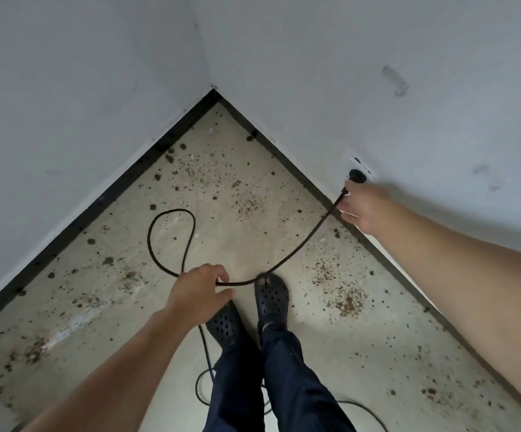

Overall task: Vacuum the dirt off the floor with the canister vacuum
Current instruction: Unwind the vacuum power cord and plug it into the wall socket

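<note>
Left hand (198,291) grips cord (299,244); right hand (365,210) beside plug (357,176) at socket (362,166).

The cord (333,206) runs off the bottom edge.

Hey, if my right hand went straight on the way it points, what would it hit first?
Likely the cord just below the plug, which lies at the fingertips of the right hand; behind it, the wall. Depth is unclear.
</note>
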Demonstrator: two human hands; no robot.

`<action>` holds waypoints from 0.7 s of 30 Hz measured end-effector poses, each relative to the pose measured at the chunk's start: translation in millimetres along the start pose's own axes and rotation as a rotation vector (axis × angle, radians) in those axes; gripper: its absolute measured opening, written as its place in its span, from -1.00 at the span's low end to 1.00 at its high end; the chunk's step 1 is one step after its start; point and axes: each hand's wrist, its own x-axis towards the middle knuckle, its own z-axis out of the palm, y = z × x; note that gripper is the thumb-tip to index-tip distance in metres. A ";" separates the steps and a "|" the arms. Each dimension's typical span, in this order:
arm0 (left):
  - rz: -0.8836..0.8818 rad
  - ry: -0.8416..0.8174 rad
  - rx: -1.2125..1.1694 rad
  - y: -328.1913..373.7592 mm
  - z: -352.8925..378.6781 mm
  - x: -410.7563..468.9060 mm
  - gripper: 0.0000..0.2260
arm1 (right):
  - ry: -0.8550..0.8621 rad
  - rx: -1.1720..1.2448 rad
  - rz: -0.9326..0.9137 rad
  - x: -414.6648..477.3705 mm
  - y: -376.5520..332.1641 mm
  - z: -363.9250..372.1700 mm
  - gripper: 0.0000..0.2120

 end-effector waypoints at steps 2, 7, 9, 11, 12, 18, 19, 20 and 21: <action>-0.032 0.027 -0.036 4.0 -2.3 -26.1 -0.71 | 0.038 -0.264 -0.149 -27.4 5.7 -3.8 -0.66; -0.149 0.051 -0.231 6.1 -14.2 -117.5 -0.74 | -0.126 -0.614 -0.261 -128.2 33.4 -12.0 -0.78; -0.222 0.093 -0.324 2.2 -17.4 -156.9 -0.75 | -0.226 -0.691 -0.256 -169.4 42.5 -13.3 -0.84; -0.296 0.158 -0.432 -3.2 -17.2 -198.6 -0.73 | -0.301 -0.755 -0.284 -209.6 53.6 -12.8 -0.90; -0.324 0.187 -0.478 -5.5 -15.8 -218.7 -0.73 | -0.325 -0.789 -0.304 -226.9 59.7 -12.0 -0.92; -0.523 0.424 -0.747 -18.0 22.2 -346.8 -0.74 | -0.518 -1.066 -0.450 -324.0 101.1 -1.8 -0.89; -0.566 0.457 -0.784 -18.0 34.6 -369.1 -0.74 | -0.544 -1.127 -0.502 -336.4 110.9 -2.2 -0.89; -0.609 0.489 -0.824 -17.0 48.4 -391.8 -0.75 | -0.568 -1.199 -0.564 -346.9 122.3 -2.9 -0.88; -0.650 0.525 -0.864 -14.7 63.9 -415.0 -0.75 | -0.597 -1.270 -0.628 -356.3 135.7 -4.3 -0.89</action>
